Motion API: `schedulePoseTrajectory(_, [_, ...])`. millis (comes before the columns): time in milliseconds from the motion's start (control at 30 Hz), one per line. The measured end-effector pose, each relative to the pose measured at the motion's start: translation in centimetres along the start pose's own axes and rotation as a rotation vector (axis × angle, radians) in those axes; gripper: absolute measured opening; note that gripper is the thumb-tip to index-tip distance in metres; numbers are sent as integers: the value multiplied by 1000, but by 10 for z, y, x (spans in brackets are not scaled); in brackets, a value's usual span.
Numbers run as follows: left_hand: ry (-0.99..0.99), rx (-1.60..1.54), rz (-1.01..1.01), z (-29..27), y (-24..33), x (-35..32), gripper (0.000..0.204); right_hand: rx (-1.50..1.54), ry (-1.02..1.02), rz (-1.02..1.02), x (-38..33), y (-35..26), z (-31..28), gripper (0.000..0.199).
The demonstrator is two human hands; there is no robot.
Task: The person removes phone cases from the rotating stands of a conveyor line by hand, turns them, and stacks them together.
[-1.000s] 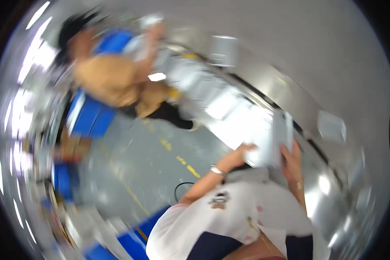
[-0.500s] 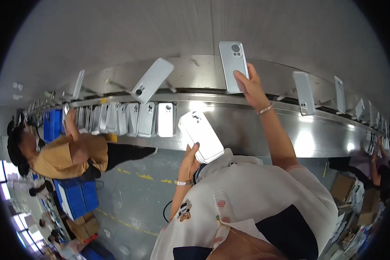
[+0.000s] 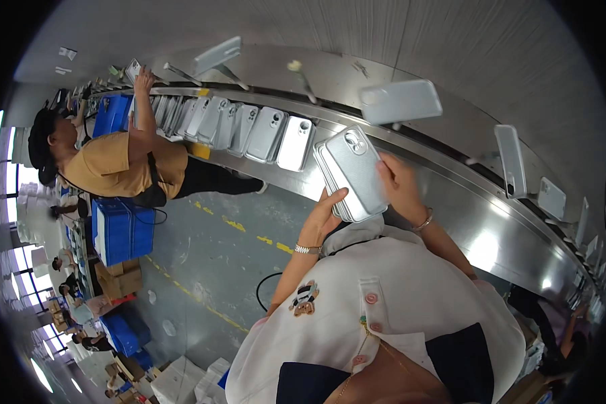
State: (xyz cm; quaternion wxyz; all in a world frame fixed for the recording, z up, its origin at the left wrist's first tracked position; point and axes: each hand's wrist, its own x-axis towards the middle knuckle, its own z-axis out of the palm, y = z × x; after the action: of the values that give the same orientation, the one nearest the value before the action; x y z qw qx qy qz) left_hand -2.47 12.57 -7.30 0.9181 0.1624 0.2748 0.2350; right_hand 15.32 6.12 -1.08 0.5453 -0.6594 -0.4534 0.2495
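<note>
My left hand (image 3: 323, 219) grips a fanned stack of silvery phone cases (image 3: 324, 176) from below, its thumb across the lower corner. The top phone case (image 3: 362, 176) lies on that stack, its round camera opening toward the far end. At this case's right edge is my right hand (image 3: 400, 188), fingers closed against it and slightly blurred. Beyond my hands, another phone case (image 3: 401, 101) sits tilted on a peg of the line. To the left, several phone cases (image 3: 266, 135) lean in a row on the metal ledge.
More cases hang along the line, such as a phone case (image 3: 510, 161) at the right. One peg (image 3: 303, 82) is bare. A co-worker in a tan shirt (image 3: 108, 165) reaches toward the line at the left, near a blue crate (image 3: 124, 229). Another person (image 3: 572, 337) stands far right.
My right hand has come down from the line with a phone case and brought it onto the stack in my left hand. The view has turned, and the hanging cases have shifted.
</note>
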Motion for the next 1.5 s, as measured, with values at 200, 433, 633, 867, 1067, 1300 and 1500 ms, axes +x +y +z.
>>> schedulePoseTrajectory(200, [109, 98, 6, -34, 29, -8, 69, 301, -19, 351, 27, 8, 6, 21])
schedulePoseTrajectory(433, [139, 18, -8, -56, 41, -12, 64, 667, 239, 228, 130, 34, -15, 40])
schedulePoseTrajectory(633, [216, -17, 107, -57, 40, -25, 50, 752, 336, 424, 111, 50, -48, 39])
schedulePoseTrajectory(867, [31, 34, -23, 1, 46, -15, 61, 130, -71, 69, 11, -16, 27, 30])
schedulePoseTrajectory(1067, [-12, 13, -47, -4, 58, -2, 66, -79, -51, -26, 29, -7, 35, 21])
schedulePoseTrajectory(1300, [187, 16, 133, -30, 60, 3, 49, 489, 34, 244, 98, 3, 23, 23])
schedulePoseTrajectory(1500, [142, 1031, 410, -93, 15, -29, 40, 452, 105, 292, 131, -5, -5, 52])
